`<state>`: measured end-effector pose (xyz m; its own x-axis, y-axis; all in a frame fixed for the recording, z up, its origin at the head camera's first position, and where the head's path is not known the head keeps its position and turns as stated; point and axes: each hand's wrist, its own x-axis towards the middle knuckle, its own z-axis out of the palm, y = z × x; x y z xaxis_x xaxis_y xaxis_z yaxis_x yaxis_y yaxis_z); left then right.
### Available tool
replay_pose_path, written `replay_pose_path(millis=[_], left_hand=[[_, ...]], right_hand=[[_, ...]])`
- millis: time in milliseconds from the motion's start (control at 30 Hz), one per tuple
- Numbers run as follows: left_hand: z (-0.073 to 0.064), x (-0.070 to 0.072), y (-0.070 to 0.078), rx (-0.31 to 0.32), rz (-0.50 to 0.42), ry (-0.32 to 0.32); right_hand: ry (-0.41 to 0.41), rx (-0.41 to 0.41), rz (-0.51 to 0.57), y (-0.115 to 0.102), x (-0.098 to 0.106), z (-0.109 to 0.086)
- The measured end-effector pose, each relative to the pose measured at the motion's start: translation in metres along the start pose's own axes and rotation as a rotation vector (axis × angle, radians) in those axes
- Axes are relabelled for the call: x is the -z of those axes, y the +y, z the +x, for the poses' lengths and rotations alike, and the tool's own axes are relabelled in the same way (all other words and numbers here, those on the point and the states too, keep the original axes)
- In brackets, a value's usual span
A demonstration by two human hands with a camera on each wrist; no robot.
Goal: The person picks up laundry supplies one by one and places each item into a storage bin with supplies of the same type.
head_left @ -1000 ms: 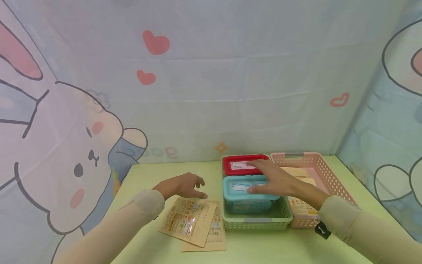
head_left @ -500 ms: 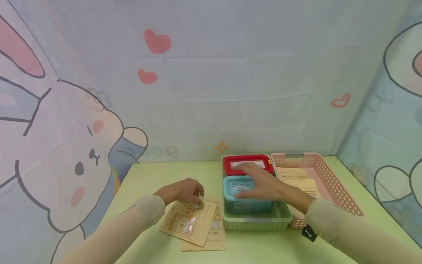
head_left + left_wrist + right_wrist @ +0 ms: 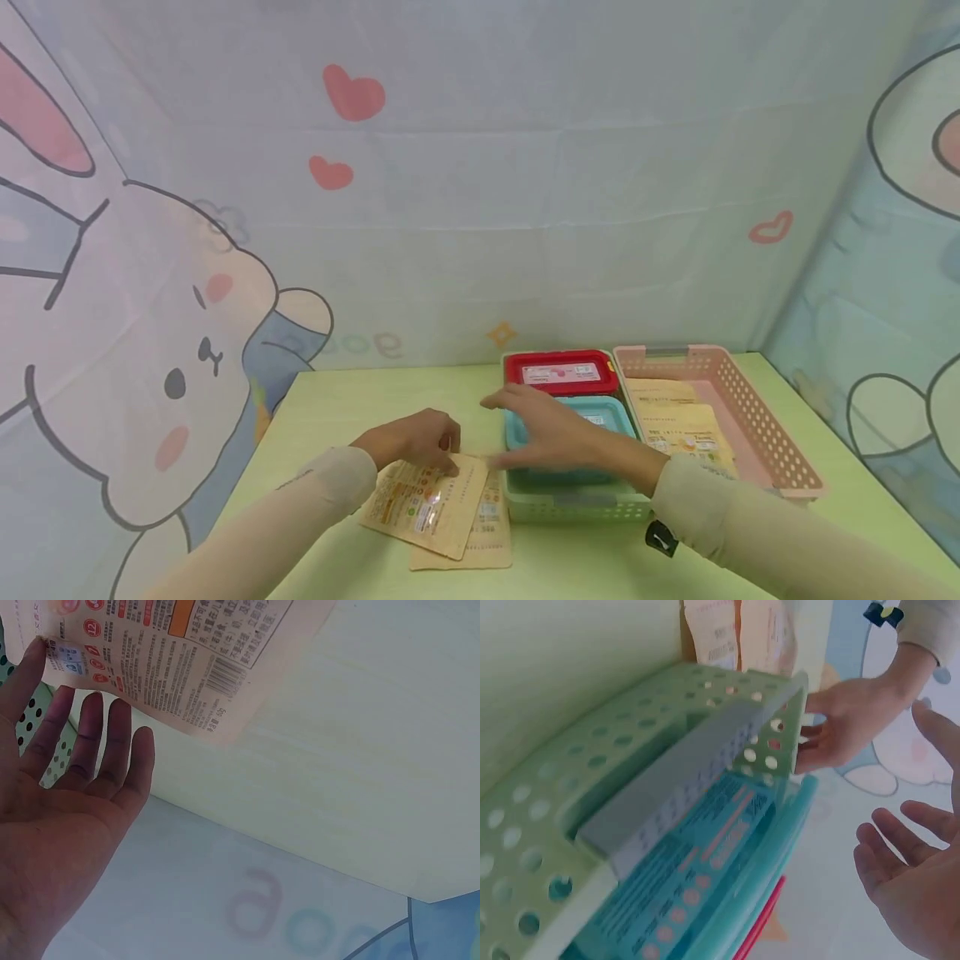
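Two flat tan printed pouches overlap on the table, the upper pouch (image 3: 431,508) lying askew over the lower pouch (image 3: 491,525). My left hand (image 3: 412,437) is at the far edge of the upper pouch. In the left wrist view its thumb (image 3: 26,679) touches the pouch, while the loosely bent fingers lie by its edge. My right hand (image 3: 558,433), fingers spread, hovers over the left side of the green basket (image 3: 577,507), its thumb near the pouches' right edge. A turquoise-lidded box (image 3: 611,410) and a red-lidded box (image 3: 562,373) sit in that basket, the turquoise one partly hidden by the hand.
A pink perforated basket (image 3: 757,417) stands right of the green one, with several tan pouches (image 3: 678,421) along its left side. Behind the pale green table (image 3: 360,392) hangs a cartoon-printed cloth (image 3: 487,250).
My right hand has moved left from above the boxes toward the pouches. The left hand has come down slightly onto the upper pouch's far edge. Pouches and baskets look unmoved.
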<state>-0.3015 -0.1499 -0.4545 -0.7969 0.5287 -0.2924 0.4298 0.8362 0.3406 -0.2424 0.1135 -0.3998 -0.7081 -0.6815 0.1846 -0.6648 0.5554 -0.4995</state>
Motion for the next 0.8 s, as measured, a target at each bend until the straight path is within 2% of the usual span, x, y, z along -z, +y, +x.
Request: replay_pose_path(millis=[233,433,800], left_hand=[[-0.002,-0.001,-0.004,0.003,-0.034,0.001],[-0.006,-0.002,-0.008,0.025,-0.048,-0.007],[-0.009,-0.002,-0.016,0.042,-0.045,-0.019]], right_hand=[[0.005,-0.008,0.048,-0.005,-0.016,0.004],[-0.023,-0.029,0.099,-0.012,-0.03,0.008],[-0.089,-0.085,0.061,-0.03,-0.052,0.019]])
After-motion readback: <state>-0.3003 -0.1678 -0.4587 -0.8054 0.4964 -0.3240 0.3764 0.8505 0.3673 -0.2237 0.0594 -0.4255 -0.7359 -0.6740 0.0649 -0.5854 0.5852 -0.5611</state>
